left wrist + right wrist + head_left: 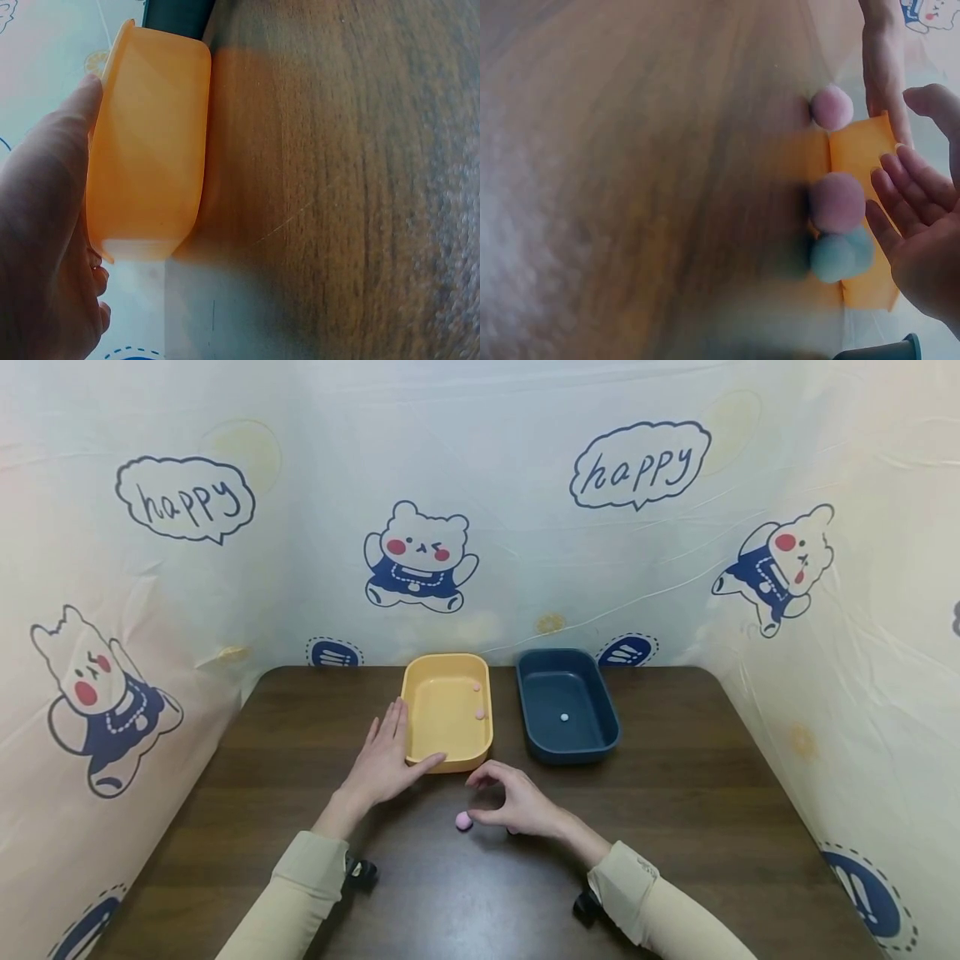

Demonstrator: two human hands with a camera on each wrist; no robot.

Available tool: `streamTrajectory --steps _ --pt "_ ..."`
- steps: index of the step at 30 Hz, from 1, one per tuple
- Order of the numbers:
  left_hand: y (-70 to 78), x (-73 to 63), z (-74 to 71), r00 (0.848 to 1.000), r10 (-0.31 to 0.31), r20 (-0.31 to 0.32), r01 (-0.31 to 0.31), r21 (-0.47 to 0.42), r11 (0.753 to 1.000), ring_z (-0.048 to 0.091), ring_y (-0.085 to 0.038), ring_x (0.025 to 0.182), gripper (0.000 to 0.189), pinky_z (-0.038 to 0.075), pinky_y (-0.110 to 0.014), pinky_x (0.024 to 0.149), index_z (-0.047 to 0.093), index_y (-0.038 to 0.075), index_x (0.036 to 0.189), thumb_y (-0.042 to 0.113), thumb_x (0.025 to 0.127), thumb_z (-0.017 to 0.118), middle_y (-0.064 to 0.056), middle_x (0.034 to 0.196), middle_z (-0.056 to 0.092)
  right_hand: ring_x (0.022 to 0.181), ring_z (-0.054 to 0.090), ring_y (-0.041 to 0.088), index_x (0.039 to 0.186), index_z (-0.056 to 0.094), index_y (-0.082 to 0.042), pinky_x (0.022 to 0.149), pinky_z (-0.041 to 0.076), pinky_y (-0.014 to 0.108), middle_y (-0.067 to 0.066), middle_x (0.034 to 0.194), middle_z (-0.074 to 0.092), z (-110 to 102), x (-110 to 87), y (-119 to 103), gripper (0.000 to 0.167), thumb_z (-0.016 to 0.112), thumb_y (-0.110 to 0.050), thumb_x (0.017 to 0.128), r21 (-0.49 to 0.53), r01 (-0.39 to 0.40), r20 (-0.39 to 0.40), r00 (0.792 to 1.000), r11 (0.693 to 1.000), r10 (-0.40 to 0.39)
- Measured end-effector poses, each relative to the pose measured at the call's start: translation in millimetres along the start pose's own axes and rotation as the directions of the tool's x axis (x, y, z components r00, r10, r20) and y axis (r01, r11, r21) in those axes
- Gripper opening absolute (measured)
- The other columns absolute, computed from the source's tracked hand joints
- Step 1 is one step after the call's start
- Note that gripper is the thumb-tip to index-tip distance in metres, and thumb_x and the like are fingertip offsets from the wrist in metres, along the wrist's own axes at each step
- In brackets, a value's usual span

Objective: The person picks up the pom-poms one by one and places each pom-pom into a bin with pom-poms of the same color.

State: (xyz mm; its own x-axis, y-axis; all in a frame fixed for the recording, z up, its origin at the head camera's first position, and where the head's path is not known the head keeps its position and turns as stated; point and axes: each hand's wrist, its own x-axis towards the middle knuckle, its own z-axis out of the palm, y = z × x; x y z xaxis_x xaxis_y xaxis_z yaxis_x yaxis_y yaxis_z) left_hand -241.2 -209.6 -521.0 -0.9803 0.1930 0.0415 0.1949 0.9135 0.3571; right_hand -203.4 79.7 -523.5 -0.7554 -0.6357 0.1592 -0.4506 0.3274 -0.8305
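My left hand [381,762] rests against a yellow plastic box [450,767], straight fingers along its left side and thumb at the front rim. My right hand [521,803] hovers low in front of the box, its thumb and fingers apart with nothing between them. By its thumb tip lies a pink ball [464,820]. In the right wrist view, a second pink ball [837,202] and two blue-green balls [832,257] sit close to the fingers; the hand mostly hides these in the head view. Inside the yellow box are two small pink balls [480,714].
To the right of the yellow box stands a dark blue box [573,757] with a small pale ball [564,717] in it. Both boxes are near the back edge of the brown wooden table [675,827]. A printed curtain [517,560] hangs behind and along the sides.
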Motion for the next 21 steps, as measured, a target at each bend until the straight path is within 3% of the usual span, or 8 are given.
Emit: streamTrajectory --steps 9,15,21 --pt "-0.1 0.5 -0.6 1.000 -0.004 0.005 0.004 0.000 1.000 0.010 -0.043 0.174 0.130 0.012 -0.066 0.140 0.000 -0.001 0.175 0.089 0.096 0.051 -0.022 0.186 0.001 0.120 0.070 0.029 0.126 0.071 -0.005 0.112 0.057 0.052 0.011 0.125 0.075 7 0.4 -2 0.040 0.086 -0.026 0.097 -0.057 -0.016 0.052 0.998 0.998 0.019" --pt "-0.4 1.5 -0.2 1.000 -0.010 0.007 0.010 0.000 1.000 0.010 -0.043 0.174 0.131 0.012 -0.066 0.140 0.000 -0.001 0.175 0.090 0.095 0.050 -0.022 0.186 0.002 0.115 0.070 0.026 0.123 0.072 -0.003 0.108 0.059 0.043 0.011 0.121 0.075 12 3.3 -2 0.036 0.085 -0.023 0.096 -0.095 0.034 0.060 0.998 0.995 -0.029" --pt "-0.9 1.6 0.3 1.000 -0.008 0.011 0.008 0.000 1.000 0.009 -0.043 0.174 0.130 0.012 -0.067 0.140 -0.001 -0.001 0.175 0.089 0.096 0.050 -0.021 0.186 0.000 0.114 0.070 0.024 0.125 0.072 -0.004 0.107 0.059 0.038 0.009 0.121 0.075 13 6.3 -2 0.036 0.085 -0.021 0.096 -0.112 0.022 0.088 0.996 0.993 -0.012"
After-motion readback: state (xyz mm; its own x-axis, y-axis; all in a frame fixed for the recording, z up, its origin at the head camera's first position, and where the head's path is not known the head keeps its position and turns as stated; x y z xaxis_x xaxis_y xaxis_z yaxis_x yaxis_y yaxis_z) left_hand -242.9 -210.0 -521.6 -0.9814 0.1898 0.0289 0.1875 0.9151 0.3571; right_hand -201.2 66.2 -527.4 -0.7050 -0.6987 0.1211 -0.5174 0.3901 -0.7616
